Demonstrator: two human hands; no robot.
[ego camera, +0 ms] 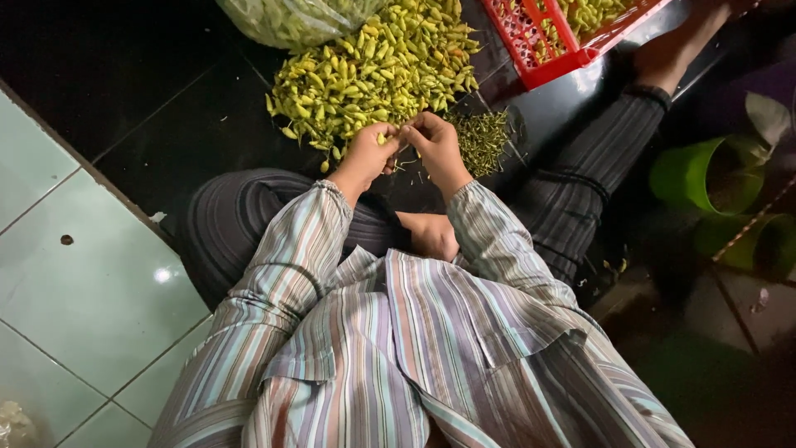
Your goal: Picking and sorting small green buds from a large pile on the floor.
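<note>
I sit cross-legged on a dark tiled floor in a striped shirt. My left hand and my right hand meet just in front of my knees, both pinching one small yellow-green chili between the fingertips. Right beyond the hands lies a large pile of yellow-green chilies on the floor. A smaller heap of thin green stems lies to the right of my right hand.
A red plastic crate holding more chilies stands at the top right, with my foot beside it. A clear plastic bag of chilies lies at the top. Green plastic pots stand at the right. Pale tiles cover the left.
</note>
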